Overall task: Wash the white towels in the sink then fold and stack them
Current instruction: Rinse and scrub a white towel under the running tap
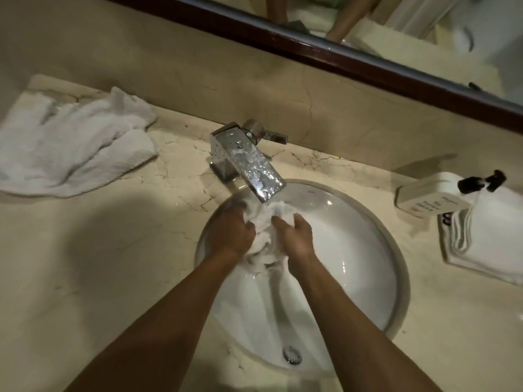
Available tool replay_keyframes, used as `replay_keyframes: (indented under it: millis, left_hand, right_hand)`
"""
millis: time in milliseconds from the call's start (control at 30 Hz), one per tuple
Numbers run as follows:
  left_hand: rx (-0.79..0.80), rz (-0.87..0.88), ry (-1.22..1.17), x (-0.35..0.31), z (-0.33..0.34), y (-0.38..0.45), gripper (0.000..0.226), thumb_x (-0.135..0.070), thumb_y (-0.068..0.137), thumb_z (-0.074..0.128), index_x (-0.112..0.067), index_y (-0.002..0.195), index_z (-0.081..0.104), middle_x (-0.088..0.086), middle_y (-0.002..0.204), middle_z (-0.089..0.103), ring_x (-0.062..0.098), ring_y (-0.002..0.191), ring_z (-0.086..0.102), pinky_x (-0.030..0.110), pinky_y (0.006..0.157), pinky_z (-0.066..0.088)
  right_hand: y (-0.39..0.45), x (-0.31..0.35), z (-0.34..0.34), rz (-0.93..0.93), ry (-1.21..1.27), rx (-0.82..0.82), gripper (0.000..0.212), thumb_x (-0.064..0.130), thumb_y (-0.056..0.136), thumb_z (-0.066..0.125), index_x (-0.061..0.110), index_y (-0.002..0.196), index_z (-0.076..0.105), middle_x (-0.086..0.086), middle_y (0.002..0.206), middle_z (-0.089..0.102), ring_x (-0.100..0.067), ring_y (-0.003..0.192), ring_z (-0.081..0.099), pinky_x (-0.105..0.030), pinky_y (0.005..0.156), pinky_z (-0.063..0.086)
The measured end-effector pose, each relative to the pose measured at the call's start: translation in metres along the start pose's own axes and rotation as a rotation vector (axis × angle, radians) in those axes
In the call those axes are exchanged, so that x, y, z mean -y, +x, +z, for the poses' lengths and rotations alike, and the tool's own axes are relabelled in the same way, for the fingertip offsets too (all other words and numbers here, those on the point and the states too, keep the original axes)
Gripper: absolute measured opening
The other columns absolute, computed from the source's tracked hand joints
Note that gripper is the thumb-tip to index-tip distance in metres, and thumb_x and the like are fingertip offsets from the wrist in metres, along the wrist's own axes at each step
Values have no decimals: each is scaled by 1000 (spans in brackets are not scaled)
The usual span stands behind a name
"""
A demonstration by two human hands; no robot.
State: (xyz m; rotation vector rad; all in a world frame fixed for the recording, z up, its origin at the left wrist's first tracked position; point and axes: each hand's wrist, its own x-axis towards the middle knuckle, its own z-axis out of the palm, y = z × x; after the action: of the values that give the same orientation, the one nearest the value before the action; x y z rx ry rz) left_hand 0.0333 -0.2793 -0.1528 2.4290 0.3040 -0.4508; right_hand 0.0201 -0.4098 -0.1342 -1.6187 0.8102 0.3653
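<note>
A bunched, wet white towel (264,239) is squeezed between my two hands inside the round white sink (368,250), just below the spout of the chrome faucet (249,162). My left hand (232,233) grips its left side and my right hand (294,239) grips its right side. A loose crumpled white towel (73,145) lies on the marble counter at the far left. Folded white towels (486,239) sit in a stack on the counter at the right.
A white soap dispenser (435,196) with a black pump stands at the right beside the folded stack. The faucet lever (268,134) points right. A dark-framed mirror (339,55) runs along the back wall. The overflow hole (292,354) sits near the sink's front.
</note>
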Motion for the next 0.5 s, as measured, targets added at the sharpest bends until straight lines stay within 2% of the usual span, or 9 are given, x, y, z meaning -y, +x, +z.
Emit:
replay_keyframes:
  millis: [67,100,167,233,267,333,400,467,500]
  left_hand:
    - [30,71,116,-2,4,2,43,-39,95,48,-20,132,58,15,124,64,34,116,59,34,94,48]
    - [51,60,-17,-2,5,3,46,-43,94,45,-19,132,58,16,125,64,33,115,60,35,96,48]
    - [60,-60,-482,-4,7,4,42,-38,97,50,-15,133,55,10,127,63,23,112,60,35,101,47]
    - [96,-76,-595,-10,11,1,41,-26,101,55,-12,139,52,1,128,60,17,114,57,28,102,43]
    - [130,-74,-565,-14,15,-2,38,-23,102,53,-10,138,54,5,127,62,18,113,58,22,97,43]
    - [109,-108,-599,-14,23,-3,29,-18,103,50,-4,126,62,12,117,67,16,104,62,13,83,44]
    - [115,-161,-605,-8,23,3,24,-17,106,45,-4,111,63,12,101,65,10,93,60,19,85,42]
    - [133,-179,-642,-1,20,4,25,-15,108,37,-7,100,60,11,88,60,16,92,60,30,89,43]
    - [150,-187,-686,0,21,2,29,-18,108,37,-9,96,62,10,86,61,19,91,60,29,84,46]
  right_hand:
    - [-8,0,10,-246,-200,64,24,38,91,69,14,92,63,3,87,66,-4,83,61,-23,75,50]
    - [-12,4,14,-264,-184,120,18,33,96,65,16,92,61,5,85,63,-1,79,59,-17,68,46]
    - [-10,11,18,-191,-18,161,15,29,103,55,15,107,61,3,92,68,-3,80,65,-14,62,48]
    - [7,9,20,-93,34,86,14,27,107,46,17,106,56,3,85,62,-4,70,62,-17,55,46]
    - [13,6,24,-35,13,49,15,28,107,44,17,107,54,1,87,60,-10,75,62,-22,57,46]
    - [15,-2,34,51,-45,22,30,38,102,46,13,113,57,-6,103,65,-23,96,64,-35,76,54]
    - [-1,-9,42,-47,-133,11,47,54,89,46,16,111,64,-5,107,71,-25,101,66,-44,89,54]
    - [-17,-8,44,-222,-232,47,44,55,88,47,17,100,66,-2,93,71,-22,91,66,-41,83,53]
    - [-19,-5,42,-268,-270,44,37,49,93,50,16,96,65,-3,89,69,-22,88,65,-39,79,52]
